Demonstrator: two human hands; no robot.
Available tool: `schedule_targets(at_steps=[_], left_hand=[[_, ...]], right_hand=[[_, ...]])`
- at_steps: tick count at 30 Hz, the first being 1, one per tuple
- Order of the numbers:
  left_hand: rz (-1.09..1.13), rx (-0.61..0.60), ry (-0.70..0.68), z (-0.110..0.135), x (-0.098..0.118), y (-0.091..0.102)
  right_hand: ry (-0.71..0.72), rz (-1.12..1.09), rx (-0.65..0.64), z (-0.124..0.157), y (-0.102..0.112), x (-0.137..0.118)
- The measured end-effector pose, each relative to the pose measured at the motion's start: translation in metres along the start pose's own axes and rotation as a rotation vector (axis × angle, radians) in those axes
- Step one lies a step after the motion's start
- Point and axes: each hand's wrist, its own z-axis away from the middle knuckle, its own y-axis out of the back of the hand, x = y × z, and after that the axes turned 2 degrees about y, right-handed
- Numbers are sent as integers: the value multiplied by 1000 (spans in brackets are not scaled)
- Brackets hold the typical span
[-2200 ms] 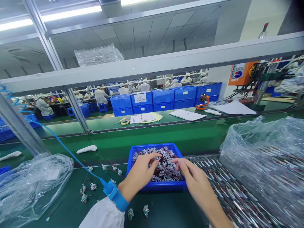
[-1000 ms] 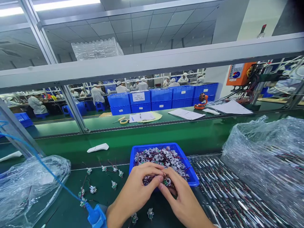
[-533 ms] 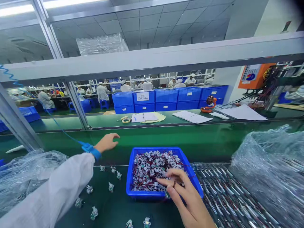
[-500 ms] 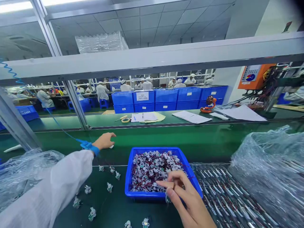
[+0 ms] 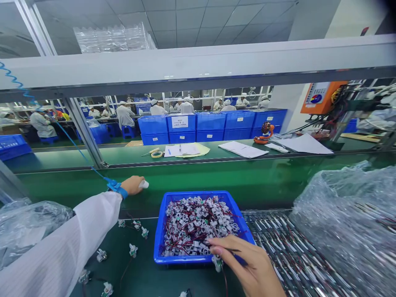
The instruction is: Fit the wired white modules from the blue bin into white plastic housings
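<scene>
A blue bin [image 5: 160,234] holds several small white parts with red and black wires. My left hand [image 5: 132,185], in a white sleeve with a blue wrist strap [image 5: 115,187], reaches out to the green conveyor belt and is closed on a white handheld piece [image 5: 143,184]. My right hand [image 5: 252,268] sits at the bin's near right corner, fingers pinched on a small white wired part [image 5: 217,261] that hangs just outside the rim.
Loose wired parts [image 5: 133,249] lie on the dark mat left of the bin. A crumpled plastic bag [image 5: 23,225] sits at left, a larger bag [image 5: 349,218] over trays at right. Papers [image 5: 243,149], tape and blue crates [image 5: 210,125] lie beyond the belt; workers sit far behind.
My left hand left the bin, reached out to the belt and closed on the white piece. My right hand drew a wired part back to the bin's near corner.
</scene>
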Motion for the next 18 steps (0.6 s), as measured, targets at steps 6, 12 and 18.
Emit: schedule_targets(at_steps=[6, 12, 18], left_hand=[[66, 205, -214, 45, 52, 47], [281, 174, -296, 158, 137, 64], [610, -22, -71, 206, 164, 36]], right_hand=[[-31, -178, 34, 0, -6, -3], [-33, -319, -146, 1, -15, -10], [51, -98, -81, 4, -15, -12]])
